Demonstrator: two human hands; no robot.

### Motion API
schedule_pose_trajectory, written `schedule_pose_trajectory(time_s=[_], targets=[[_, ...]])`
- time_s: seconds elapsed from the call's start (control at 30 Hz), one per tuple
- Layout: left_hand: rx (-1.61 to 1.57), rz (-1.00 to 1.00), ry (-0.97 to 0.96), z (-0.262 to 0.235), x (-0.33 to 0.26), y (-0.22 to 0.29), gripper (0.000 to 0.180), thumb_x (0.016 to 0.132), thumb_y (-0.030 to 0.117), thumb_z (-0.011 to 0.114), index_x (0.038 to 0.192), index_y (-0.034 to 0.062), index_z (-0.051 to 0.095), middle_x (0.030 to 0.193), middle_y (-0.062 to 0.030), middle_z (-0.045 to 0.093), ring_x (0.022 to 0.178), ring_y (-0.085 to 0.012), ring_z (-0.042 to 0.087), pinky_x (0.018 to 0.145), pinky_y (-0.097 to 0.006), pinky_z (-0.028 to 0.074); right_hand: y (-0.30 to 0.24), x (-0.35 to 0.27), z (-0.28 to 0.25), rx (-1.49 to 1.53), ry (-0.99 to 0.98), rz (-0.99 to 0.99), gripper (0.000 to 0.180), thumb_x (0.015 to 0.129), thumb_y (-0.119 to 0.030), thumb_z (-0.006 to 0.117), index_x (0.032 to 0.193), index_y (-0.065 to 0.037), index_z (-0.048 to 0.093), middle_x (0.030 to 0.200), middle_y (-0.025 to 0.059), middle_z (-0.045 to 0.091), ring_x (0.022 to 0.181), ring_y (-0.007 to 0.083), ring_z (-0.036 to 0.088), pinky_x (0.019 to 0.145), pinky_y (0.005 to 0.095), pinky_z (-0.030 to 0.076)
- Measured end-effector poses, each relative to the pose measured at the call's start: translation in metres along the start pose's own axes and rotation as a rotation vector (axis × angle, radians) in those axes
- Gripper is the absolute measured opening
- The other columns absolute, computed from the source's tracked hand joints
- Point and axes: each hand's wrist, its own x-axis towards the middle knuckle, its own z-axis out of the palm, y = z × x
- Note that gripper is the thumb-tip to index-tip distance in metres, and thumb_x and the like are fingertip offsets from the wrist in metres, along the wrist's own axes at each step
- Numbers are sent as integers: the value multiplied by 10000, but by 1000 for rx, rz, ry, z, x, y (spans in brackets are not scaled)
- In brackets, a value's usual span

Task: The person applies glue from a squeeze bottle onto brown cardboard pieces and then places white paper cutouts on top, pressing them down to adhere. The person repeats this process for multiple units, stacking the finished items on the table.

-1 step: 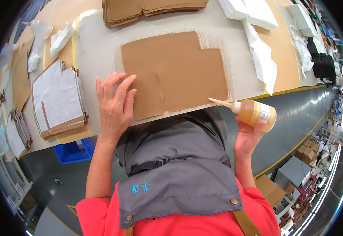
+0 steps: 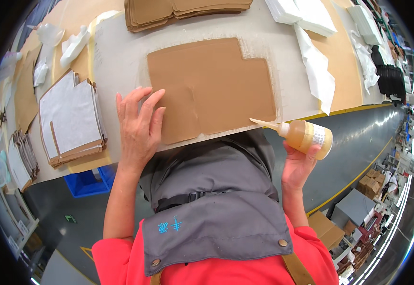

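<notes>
From the head camera, a pale worktop (image 2: pixel 121 57) fills the upper half of the frame, its near edge curving across the middle. At its centre lies a flat brown paper piece (image 2: pixel 211 88) with a notched upper right corner, faint fold lines crossing it.

The left hand (image 2: pixel 138 126) lies open and flat, palm down, fingers spread, at the centre left; its fingertips rest on the left edge of the brown paper piece and the palm on the bare worktop beside it.

The right hand (image 2: pixel 298 164), at the centre right just below the worktop's near edge, is closed around a small glue bottle (image 2: pixel 307 136) of amber liquid with a white label. The bottle lies nearly level, and its long thin nozzle points left, its tip touching or just over the lower right corner of the brown paper piece.

At the top centre sits a stack of folded brown paper (image 2: pixel 183 12). To the left is a pile of white-faced bags (image 2: pixel 71 116). White paper sheets (image 2: pixel 311 28) lie at the upper right. A grey apron (image 2: pixel 216 209) and red sleeves fill the bottom of the frame, with a blue crate (image 2: pixel 86 183) on the floor at the lower left.
</notes>
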Motion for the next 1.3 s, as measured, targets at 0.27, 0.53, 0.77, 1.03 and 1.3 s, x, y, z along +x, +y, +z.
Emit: schedule_pose_trajectory(time_s=[0.27,0.53,0.77,1.03,1.3], targets=[[-48,0,20,0,0,-2,291,949,174,623,1238,144,645,1233,-59,551,1214,-272,522,1147,-577,259,5,-14,31,28,-137,44,744,937,-520,631,1446,-40,378,1434,154,498,1178,275,607,844,413,607],[-57,2,28,1,0,-1,287,969,154,596,1252,130,636,1238,-66,545,1205,-270,521,1154,-571,247,14,-23,47,2,-267,15,727,946,-537,601,1459,-73,379,1454,133,483,1222,279,580,854,405,610],[-73,-32,52,0,-3,-5,299,962,175,608,1256,135,636,1243,-76,544,1206,-286,517,1158,-569,235,-24,19,62,532,-250,388,750,922,-551,615,1472,-99,378,1480,119,459,1294,304,524,902,403,595],[-105,-53,11,-2,-1,-5,313,942,179,626,1252,138,636,1243,-78,539,1231,-308,498,1163,-577,229,-9,37,128,-234,-464,-276,1097,645,-654,828,1427,-93,301,1445,228,444,1305,350,512,1054,485,463],[-108,-67,14,-2,0,-5,326,920,204,650,1242,155,636,1218,-54,528,1242,-267,491,1179,-586,217,13,51,124,-331,-718,-515,1097,586,-592,882,1350,-87,279,1383,279,476,1231,419,558,1047,553,473]])
